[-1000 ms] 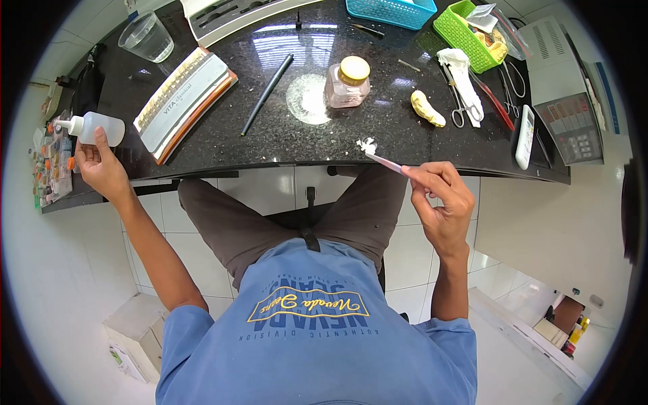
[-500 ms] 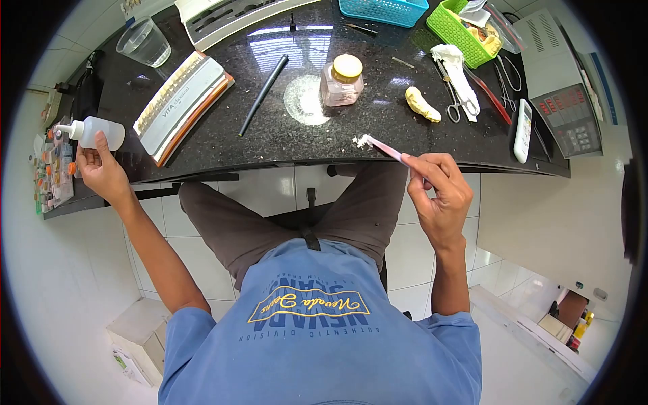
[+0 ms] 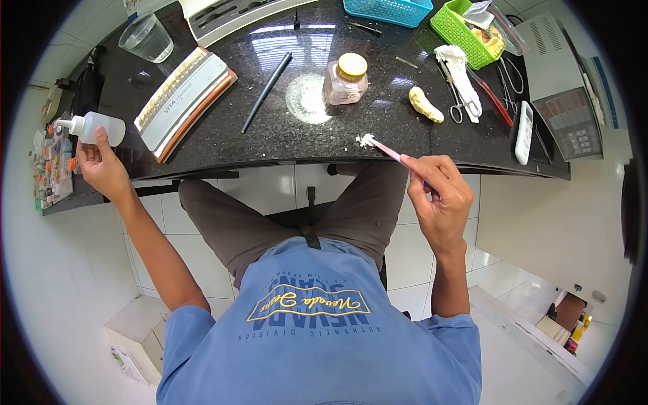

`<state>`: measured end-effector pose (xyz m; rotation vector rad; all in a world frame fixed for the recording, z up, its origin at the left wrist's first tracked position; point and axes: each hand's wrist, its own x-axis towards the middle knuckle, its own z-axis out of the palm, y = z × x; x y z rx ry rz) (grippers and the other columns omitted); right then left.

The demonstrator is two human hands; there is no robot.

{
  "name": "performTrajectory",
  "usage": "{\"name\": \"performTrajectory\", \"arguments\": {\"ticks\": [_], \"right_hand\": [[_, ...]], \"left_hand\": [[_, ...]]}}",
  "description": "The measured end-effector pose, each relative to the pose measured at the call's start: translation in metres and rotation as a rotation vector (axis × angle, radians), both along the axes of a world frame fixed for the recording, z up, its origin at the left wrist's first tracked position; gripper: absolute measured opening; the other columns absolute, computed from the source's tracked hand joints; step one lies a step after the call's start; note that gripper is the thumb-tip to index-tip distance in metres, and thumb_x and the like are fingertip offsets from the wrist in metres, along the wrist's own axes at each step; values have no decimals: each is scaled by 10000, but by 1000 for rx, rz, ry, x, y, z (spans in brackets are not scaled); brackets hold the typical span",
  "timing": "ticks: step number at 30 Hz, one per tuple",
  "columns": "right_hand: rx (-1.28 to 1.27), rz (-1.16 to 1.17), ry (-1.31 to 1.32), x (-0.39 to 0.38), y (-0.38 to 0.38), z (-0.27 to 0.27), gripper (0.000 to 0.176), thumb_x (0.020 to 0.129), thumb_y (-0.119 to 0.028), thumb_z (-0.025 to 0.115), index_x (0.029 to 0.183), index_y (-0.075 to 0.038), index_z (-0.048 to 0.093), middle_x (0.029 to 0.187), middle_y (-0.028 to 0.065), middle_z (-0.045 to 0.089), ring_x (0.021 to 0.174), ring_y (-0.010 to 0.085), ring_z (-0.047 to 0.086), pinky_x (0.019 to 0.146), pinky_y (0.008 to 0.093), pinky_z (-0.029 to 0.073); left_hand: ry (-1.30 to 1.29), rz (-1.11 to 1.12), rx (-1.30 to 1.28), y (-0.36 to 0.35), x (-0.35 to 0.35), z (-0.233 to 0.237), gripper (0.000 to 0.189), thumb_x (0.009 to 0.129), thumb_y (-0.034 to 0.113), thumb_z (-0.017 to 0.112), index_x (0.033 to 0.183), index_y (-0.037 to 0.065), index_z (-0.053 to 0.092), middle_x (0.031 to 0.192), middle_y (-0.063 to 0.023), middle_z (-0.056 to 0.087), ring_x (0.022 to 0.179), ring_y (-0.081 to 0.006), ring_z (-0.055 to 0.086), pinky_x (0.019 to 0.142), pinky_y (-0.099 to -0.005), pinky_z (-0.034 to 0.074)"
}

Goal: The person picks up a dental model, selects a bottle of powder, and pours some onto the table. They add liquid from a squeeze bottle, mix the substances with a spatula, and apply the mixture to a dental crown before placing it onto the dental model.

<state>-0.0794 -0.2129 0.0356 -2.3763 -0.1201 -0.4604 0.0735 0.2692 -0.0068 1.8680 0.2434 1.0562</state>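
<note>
At the far left, my left hand (image 3: 102, 165) is closed around a translucent white squeeze bottle (image 3: 102, 129), tilted so its nozzle points left. Fingers of my right hand (image 3: 440, 196) pinch a slim pale pink tool (image 3: 387, 150) with a whitish end; its kind is not clear. That end meets a small heap of white crumbs (image 3: 365, 140) at the counter's front edge. Beyond the crumbs stands a clear jar (image 3: 345, 88) with a yellow lid, beside a round patch of white powder (image 3: 309, 99). A yellowish, curved dental-model-like piece (image 3: 425, 105) lies to the right.
A shade guide marked VITA classical (image 3: 183, 101) and a dark pen (image 3: 266, 92) lie left of the jar. A water cup (image 3: 146, 42) stands behind. Scissors-like forceps (image 3: 455, 111), a white handheld device (image 3: 523, 133) and a green basket (image 3: 459, 32) occupy the right of the black counter (image 3: 290, 145).
The view has shifted slightly, moving the counter items a little in the frame. Both hands keep the same holds, and the pink tool's end stays at the white crumbs.
</note>
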Motion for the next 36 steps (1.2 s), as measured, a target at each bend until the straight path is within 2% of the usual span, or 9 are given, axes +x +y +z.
{"name": "performTrajectory", "arguments": {"ticks": [12, 19, 23, 27, 29, 36], "right_hand": [[-36, 26, -29, -6, 11, -6, 401, 723, 97, 698, 1079, -75, 765, 893, 62, 646, 683, 145, 662, 595, 273, 531], [-48, -78, -83, -13, 18, -13, 430, 706, 98, 715, 1094, -83, 758, 893, 48, 640, 658, 143, 636, 541, 279, 484], [-58, -24, -119, -11, 33, -17, 448, 695, 98, 730, 1105, -82, 751, 899, 36, 632, 629, 134, 607, 526, 287, 476], [-123, -33, -166, -10, 37, -20, 431, 694, 95, 738, 1090, -76, 751, 902, 34, 634, 618, 132, 599, 518, 282, 469], [-184, -119, -162, -13, 35, -17, 416, 698, 91, 743, 1080, -73, 752, 892, 33, 633, 605, 129, 593, 503, 277, 459], [-130, -150, -90, -18, 30, -12, 365, 731, 89, 733, 1061, -64, 756, 871, 43, 634, 591, 116, 578, 482, 277, 450]], "left_hand": [[-5, 14, 5, 0, 1, -1, 521, 952, 245, 732, 1312, -81, 544, 1230, -201, 663, 1147, -243, 648, 998, -363, 514], [-11, 15, 21, 0, 0, -1, 525, 951, 246, 734, 1310, -86, 543, 1208, -195, 670, 1127, -236, 655, 992, -359, 517], [-2, 25, 24, 2, 2, -3, 530, 949, 252, 738, 1309, -84, 543, 1209, -196, 669, 1126, -237, 655, 992, -358, 517], [-13, 18, 15, 2, 1, -3, 531, 946, 262, 741, 1305, -78, 548, 1214, -197, 667, 1127, -238, 654, 992, -363, 516], [-17, 13, 10, 1, 0, -2, 532, 946, 263, 741, 1305, -78, 548, 1215, -197, 666, 1128, -239, 654, 991, -365, 517], [0, 30, 21, -1, 0, -2, 530, 949, 266, 737, 1307, -75, 547, 1228, -201, 661, 1149, -250, 647, 996, -375, 516]]}}
